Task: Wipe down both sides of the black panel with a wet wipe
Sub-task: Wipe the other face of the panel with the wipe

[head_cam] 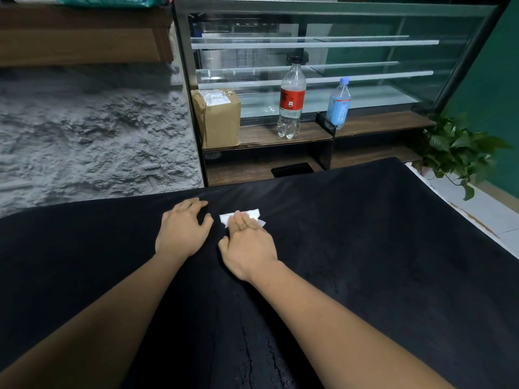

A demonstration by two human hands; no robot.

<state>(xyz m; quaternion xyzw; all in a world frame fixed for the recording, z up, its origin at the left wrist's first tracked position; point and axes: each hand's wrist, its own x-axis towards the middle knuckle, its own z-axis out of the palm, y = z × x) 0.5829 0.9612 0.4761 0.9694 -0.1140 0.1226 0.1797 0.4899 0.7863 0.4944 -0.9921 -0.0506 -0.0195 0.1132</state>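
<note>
Head view: I note the black panel (365, 262) lying flat across the lower frame. The right hand (247, 242) rests on it, fingers (241, 223) straight and close together, pressing the folded white wet wipe (250, 213) flat on the panel. The wipe shows just beyond and either side of those fingertips. The left hand (182, 234) lies palm-down just left of the wipe, fingers (191, 204) spread and relaxed, grasping nothing; its thumb tip is near the wipe but apart from it. Beyond the fingers, a wooden shelf (261, 134) below a glass display case (365, 51) carries a cardboard box (219, 119), a red-labelled bottle (292, 99) and a blue-labelled bottle (339, 105). A leafy plant (457, 153) stands well right of the right fingers.
</note>
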